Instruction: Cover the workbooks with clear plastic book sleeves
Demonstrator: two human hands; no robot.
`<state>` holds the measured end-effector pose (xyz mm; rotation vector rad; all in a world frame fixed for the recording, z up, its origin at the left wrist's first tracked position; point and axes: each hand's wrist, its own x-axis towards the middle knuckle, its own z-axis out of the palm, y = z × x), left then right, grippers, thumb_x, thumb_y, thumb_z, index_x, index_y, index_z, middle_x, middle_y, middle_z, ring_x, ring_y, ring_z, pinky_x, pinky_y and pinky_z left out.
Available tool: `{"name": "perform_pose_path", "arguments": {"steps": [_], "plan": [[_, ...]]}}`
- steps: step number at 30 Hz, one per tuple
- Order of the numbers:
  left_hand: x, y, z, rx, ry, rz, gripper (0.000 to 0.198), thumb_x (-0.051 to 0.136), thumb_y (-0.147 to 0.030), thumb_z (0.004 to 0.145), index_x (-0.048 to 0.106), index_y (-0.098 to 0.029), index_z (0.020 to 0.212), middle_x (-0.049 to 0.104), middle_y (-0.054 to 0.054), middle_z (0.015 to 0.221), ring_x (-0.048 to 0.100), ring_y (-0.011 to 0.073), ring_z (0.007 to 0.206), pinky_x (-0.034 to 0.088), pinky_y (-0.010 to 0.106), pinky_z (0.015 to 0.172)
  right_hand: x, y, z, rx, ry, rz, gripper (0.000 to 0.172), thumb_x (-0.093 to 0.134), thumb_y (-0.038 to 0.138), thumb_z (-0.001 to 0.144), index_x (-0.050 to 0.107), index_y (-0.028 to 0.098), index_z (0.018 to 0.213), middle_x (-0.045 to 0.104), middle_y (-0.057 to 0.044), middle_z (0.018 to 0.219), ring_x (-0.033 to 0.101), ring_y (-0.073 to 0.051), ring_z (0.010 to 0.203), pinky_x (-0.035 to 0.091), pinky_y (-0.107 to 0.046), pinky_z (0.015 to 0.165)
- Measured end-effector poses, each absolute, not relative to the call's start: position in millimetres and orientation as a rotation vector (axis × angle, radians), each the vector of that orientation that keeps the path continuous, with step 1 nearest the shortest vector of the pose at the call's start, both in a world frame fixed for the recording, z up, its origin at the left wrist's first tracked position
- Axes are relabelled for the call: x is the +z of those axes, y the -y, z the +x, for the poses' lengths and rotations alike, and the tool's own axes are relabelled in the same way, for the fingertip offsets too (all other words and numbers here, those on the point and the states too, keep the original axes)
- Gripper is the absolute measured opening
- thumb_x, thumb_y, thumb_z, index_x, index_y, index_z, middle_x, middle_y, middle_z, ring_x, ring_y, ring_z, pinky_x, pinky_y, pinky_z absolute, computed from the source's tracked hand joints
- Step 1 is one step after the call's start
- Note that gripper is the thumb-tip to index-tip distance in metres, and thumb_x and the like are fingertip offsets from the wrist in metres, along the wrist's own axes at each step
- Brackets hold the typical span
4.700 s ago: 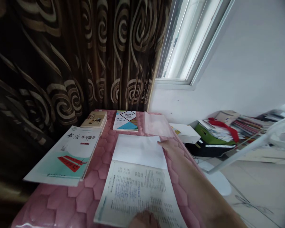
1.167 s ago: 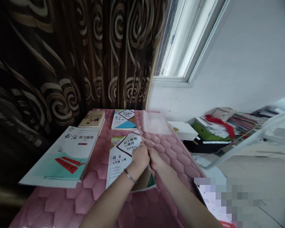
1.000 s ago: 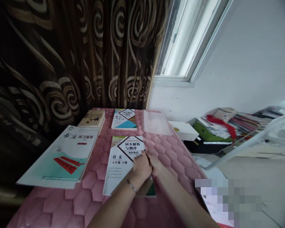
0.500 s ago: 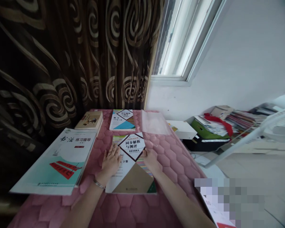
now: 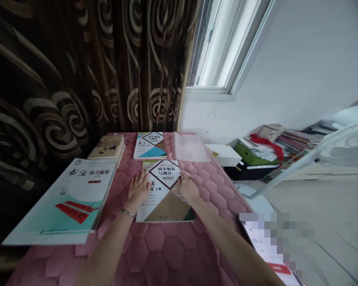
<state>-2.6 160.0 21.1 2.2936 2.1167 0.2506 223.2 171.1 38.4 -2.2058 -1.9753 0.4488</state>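
Note:
A workbook (image 5: 167,206) with a white, brown and striped cover lies on the pink quilted cloth in front of me. My left hand (image 5: 139,188) rests on its left edge, fingers spread and flat, covering some of the cover print. At the opposite edge my right hand (image 5: 188,186) has its fingers bent round the side of the workbook. Just beyond it lies a similar workbook with a blue patch (image 5: 150,145), untouched by either hand.
To the left lies a stack topped by a large calligraphy practice book (image 5: 62,202), with small brown books (image 5: 106,147) behind it. A clear plastic sheet (image 5: 191,147) lies at the back right. A white fan (image 5: 301,159) stands beyond the table's right edge.
The workbook between my hands has moved away from me, nearer to the blue-patched one. Both hands have gone with it. The view has also shifted slightly.

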Motion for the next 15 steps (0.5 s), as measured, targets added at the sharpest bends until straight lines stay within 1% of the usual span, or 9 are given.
{"name": "perform_pose_path", "arguments": {"steps": [2,4,6,7,8,10,12,14,15], "plan": [[21.7,-160.0,-2.5,0.257,-2.138,2.295,0.056,0.029,-0.035,0.098,0.033,-0.015,0.151,0.027,0.01,0.159,0.029,0.0297,0.144,0.022,0.052,0.118,38.1,-170.2,223.8,0.394,1.995,-2.189,0.049,0.026,0.037,0.102,0.037,0.02,0.146,0.067,-0.017,0.116,0.067,-0.026,0.104,0.051,-0.037,0.085],[21.5,-156.3,3.2,0.297,-2.113,2.357,0.055,0.029,-0.032,0.098,0.036,-0.012,0.149,0.029,0.012,0.158,0.026,0.0323,0.145,0.019,0.06,0.117,39.0,-169.8,224.7,0.343,2.016,-2.17,0.047,0.028,0.035,0.101,0.042,0.023,0.144,0.069,-0.015,0.111,0.068,-0.025,0.1,0.052,-0.037,0.083],[19.1,-146.8,15.4,0.319,-1.959,2.508,0.052,0.03,-0.028,0.096,0.041,-0.016,0.146,0.031,0.009,0.157,0.023,0.0295,0.147,0.015,0.06,0.118,42.2,-168.0,224.0,0.292,2.037,-2.151,0.045,0.03,0.031,0.101,0.047,0.024,0.141,0.07,-0.014,0.108,0.068,-0.026,0.098,0.052,-0.038,0.081],[16.7,-140.1,23.4,0.325,-1.828,2.603,0.051,0.032,-0.028,0.096,0.043,-0.019,0.145,0.032,0.007,0.157,0.023,0.0267,0.147,0.015,0.057,0.119,44.5,-166.0,222.5,0.261,2.046,-2.14,0.045,0.03,0.029,0.1,0.049,0.024,0.141,0.069,-0.016,0.111,0.067,-0.027,0.1,0.052,-0.039,0.082],[13.7,-132.9,31.7,0.323,-1.697,2.68,0.05,0.034,-0.029,0.096,0.044,-0.023,0.145,0.033,0.004,0.157,0.024,0.0227,0.147,0.017,0.051,0.12,46.7,-162.8,219.8,0.228,2.051,-2.13,0.045,0.031,0.027,0.099,0.05,0.023,0.14,0.067,-0.017,0.117,0.065,-0.028,0.105,0.052,-0.041,0.084],[6.4,-119.1,46.5,0.39,-1.53,2.765,0.052,0.035,-0.033,0.097,0.04,-0.02,0.147,0.033,0.007,0.157,0.028,0.0222,0.145,0.021,0.048,0.119,49.0,-152.5,211.3,0.129,2.079,-2.056,0.046,0.031,0.026,0.099,0.05,0.021,0.141,0.056,-0.019,0.135,0.056,-0.032,0.12,0.048,-0.045,0.092],[-0.9,-109.6,54.1,0.443,-1.515,2.787,0.052,0.034,-0.032,0.098,0.04,-0.014,0.146,0.04,0.012,0.153,0.032,0.0238,0.143,0.023,0.048,0.118,45.4,-137.8,201.4,0.035,2.17,-1.876,0.047,0.032,0.029,0.099,0.049,0.022,0.142,0.043,-0.015,0.149,0.043,-0.032,0.133,0.042,-0.047,0.102],[-6.1,-105.4,51.9,0.459,-1.545,2.807,0.05,0.034,-0.03,0.098,0.044,-0.011,0.143,0.046,0.014,0.149,0.034,0.0241,0.142,0.022,0.047,0.118,35.0,-121.7,195.7,0.032,2.313,-1.654,0.047,0.03,0.033,0.1,0.048,0.024,0.143,0.037,-0.009,0.154,0.036,-0.029,0.139,0.035,-0.047,0.11],[-7.5,-104.4,47.2,0.463,-1.561,2.82,0.05,0.034,-0.028,0.097,0.045,-0.011,0.142,0.046,0.014,0.148,0.034,0.0237,0.142,0.022,0.046,0.118,28.3,-114.4,196.1,0.073,2.367,-1.612,0.048,0.029,0.033,0.101,0.044,0.024,0.146,0.036,-0.008,0.155,0.034,-0.027,0.141,0.032,-0.048,0.113]]}}
